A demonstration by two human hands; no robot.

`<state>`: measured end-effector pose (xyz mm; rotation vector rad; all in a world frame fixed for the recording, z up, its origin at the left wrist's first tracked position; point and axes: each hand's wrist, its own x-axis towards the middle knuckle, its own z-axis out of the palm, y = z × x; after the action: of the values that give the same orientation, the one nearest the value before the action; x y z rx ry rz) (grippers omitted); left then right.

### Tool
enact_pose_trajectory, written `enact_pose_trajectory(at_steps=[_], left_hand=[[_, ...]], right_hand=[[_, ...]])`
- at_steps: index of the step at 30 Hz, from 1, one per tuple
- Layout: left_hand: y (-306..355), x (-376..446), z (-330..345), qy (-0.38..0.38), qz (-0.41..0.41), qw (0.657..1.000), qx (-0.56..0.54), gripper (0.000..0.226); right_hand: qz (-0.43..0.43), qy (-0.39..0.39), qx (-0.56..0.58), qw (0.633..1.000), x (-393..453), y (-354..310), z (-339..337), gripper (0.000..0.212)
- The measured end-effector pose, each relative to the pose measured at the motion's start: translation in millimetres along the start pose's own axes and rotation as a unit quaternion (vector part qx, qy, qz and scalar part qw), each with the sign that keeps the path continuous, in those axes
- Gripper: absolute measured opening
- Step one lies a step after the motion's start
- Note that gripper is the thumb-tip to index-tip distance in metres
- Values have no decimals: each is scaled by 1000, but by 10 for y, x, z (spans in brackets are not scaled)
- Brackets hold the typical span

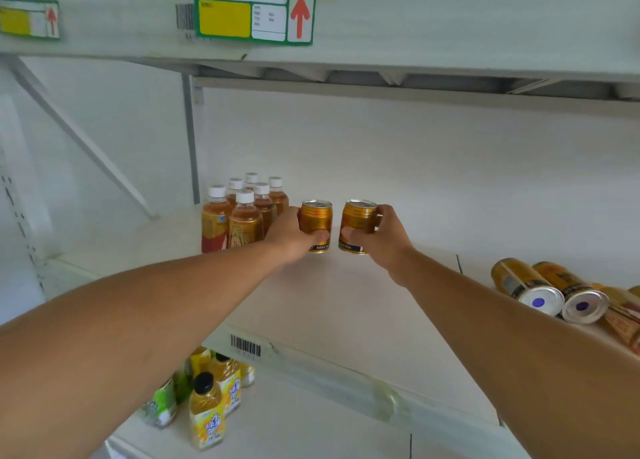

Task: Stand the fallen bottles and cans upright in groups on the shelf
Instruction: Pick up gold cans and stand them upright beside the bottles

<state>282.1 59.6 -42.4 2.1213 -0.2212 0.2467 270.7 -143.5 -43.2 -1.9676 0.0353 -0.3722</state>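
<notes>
Two gold cans stand upright side by side on the white shelf (346,306). My left hand (294,235) grips the left gold can (315,218). My right hand (381,237) grips the right gold can (356,219), which tilts slightly. To their left stands a group of several amber tea bottles (242,212) with white caps, all upright. At the right edge two gold cans (550,290) lie on their sides with their silver bottoms facing me, beside more fallen items partly cut off by the frame.
An upper shelf (415,25) with a green-and-yellow price label (254,13) hangs overhead. On the lower shelf stand yellow and green drink bottles (207,399). A metal upright (190,140) and a slanted brace run at the back left.
</notes>
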Motion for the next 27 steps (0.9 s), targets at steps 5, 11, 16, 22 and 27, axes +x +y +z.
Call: enact_pose_trajectory(at_steps=[5,11,16,22,27], left_hand=[[-64,175,45,-11,11,1000,-3,49],[-209,263,204,-26,1,1000,0,66],[-303,312,310,-29,10,1000,5,68],[-369,307,397,8,3,1000,21,68],[-346,281,438,7,10,999,46,68]], right_hand=[[5,19,-30,999,70,60,23,78],[13,39,-50,998,148,132,108,78],[10,26,-54,998,174,266,167,78],[-15,58,-63,996,121,432,243,78],[-15,70,-101,992,118,478,258,68]])
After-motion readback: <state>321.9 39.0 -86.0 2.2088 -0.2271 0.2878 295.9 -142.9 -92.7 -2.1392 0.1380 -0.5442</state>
